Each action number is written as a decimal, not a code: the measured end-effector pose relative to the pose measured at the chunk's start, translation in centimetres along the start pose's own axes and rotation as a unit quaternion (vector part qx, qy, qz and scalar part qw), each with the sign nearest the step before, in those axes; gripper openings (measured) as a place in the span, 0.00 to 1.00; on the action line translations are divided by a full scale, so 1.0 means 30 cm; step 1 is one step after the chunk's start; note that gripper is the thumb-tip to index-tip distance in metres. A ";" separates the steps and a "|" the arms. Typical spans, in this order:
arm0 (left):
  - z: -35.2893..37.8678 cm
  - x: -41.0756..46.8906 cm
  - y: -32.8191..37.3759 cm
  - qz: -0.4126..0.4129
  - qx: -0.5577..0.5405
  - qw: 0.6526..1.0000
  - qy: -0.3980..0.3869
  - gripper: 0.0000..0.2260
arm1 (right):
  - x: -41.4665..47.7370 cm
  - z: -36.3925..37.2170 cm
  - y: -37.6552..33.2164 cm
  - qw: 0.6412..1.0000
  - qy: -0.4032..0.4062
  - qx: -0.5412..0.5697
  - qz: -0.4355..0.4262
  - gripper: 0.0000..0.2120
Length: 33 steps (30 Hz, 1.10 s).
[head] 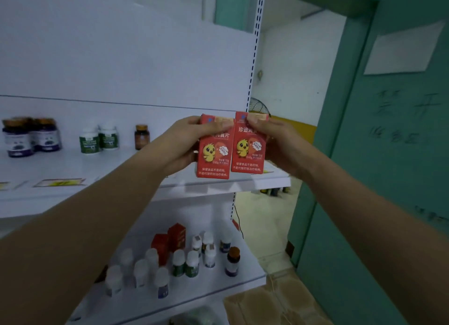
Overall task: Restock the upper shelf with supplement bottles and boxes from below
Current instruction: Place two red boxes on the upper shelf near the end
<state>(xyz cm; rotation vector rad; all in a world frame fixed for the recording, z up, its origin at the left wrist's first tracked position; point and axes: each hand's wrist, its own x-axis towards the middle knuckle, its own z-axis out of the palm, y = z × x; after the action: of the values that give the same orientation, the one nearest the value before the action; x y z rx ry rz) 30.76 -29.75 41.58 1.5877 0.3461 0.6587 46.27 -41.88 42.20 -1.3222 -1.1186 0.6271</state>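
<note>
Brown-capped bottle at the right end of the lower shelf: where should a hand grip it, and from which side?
Probably the body of the brown-capped bottle, from the right front: it stands upright, that side is open, and white-capped bottles stand to its left.

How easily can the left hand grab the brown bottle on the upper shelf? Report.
Probably not yet: the left hand grips a red box, so it is full. The brown bottle stands close by on the upper shelf, nothing between them.

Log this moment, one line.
left hand: grips red chick-print cardboard box; right hand: grips second red box; both boxes upright before white upper shelf
</note>
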 end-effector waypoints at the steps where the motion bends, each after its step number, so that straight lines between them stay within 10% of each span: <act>1: 0.005 0.004 0.013 0.004 0.002 1.000 0.002 0.24 | -0.003 -0.004 -0.013 1.000 -0.003 -0.004 -0.003 0.19; 33: 0.071 0.952 -0.332 -0.043 0.031 0.986 0.157 0.20 | 0.814 -0.500 0.423 0.990 0.008 -0.115 0.087 0.21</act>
<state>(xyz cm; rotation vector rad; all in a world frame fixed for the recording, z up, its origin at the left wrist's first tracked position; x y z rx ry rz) 56.08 -13.54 37.75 1.5175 0.6701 0.8404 71.96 -24.29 38.63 -1.6332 -1.0940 0.6278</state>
